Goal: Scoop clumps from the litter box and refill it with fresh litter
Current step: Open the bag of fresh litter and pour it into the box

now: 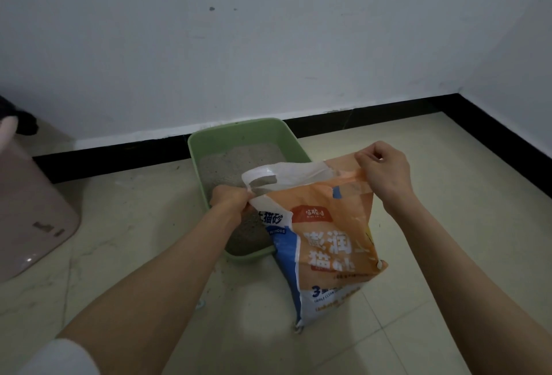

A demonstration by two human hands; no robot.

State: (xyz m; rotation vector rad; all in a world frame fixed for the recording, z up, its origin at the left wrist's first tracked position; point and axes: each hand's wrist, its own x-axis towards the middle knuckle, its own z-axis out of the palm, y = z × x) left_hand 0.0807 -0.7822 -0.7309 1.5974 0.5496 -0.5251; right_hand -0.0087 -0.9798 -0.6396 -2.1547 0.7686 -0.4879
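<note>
STEP: refill, judged, opening the bag | GRIP: left hand (230, 200) and right hand (383, 170) each pinch the top of the cat litter bag (331, 243) | PLACE: bag upright, long axis vertical, mouth toward 12 o'clock, at litter box's (239, 131) 5 o'clock edge | NEXT: likely tip the mouth over the litter.

A home: tiled floor (418, 195), painted wall (268, 46), green litter box (239, 129).

Pinkish plastic bin (27, 213) at the left on pale floor tiles (448, 195). White wall (268, 40) behind, marked with small dark spots, edged below by black skirting (373, 113).
</note>
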